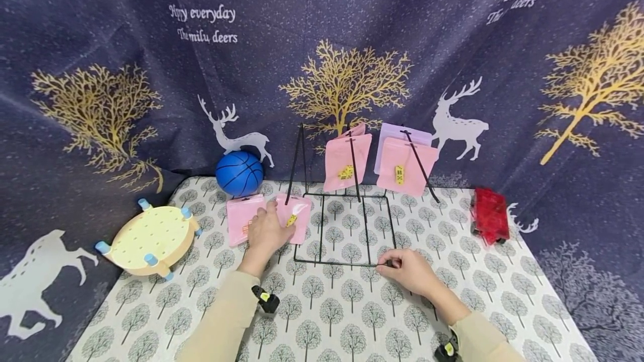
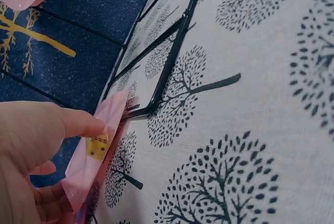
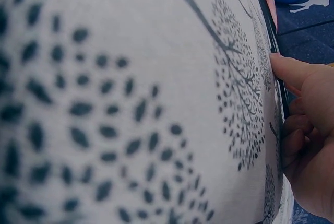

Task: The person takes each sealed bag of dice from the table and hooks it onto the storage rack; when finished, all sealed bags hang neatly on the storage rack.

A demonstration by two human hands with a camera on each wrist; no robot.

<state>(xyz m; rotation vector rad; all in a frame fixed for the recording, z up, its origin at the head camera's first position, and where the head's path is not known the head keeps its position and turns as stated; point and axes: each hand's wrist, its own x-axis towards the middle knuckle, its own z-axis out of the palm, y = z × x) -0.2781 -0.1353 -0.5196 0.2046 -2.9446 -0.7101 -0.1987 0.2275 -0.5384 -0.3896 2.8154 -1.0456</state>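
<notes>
My left hand (image 1: 268, 232) is at a small pink pouch (image 1: 300, 222) with yellow dice in it, at the left side of a black wire rack (image 1: 322, 227). In the left wrist view the thumb lies on the pouch front and the other fingers are behind its edge, so the hand pinches it. A second pink pouch (image 1: 236, 222) with an orange item is just left of that hand. My right hand (image 1: 410, 270) pinches the rack's front wire near its right corner. More pink pouches (image 1: 347, 155) (image 1: 415, 166) and a lilac pouch (image 1: 397, 130) hang from the rack's slanted rods.
A blue ball (image 1: 239, 174) stands at the back left. Left of the hands is a round, pale yellow board (image 1: 151, 239) with light-blue pegs. A red toy vehicle (image 1: 489, 215) is at the right. Dark patterned cloth (image 1: 322, 10) hangs behind the tree-print tabletop (image 1: 332, 317).
</notes>
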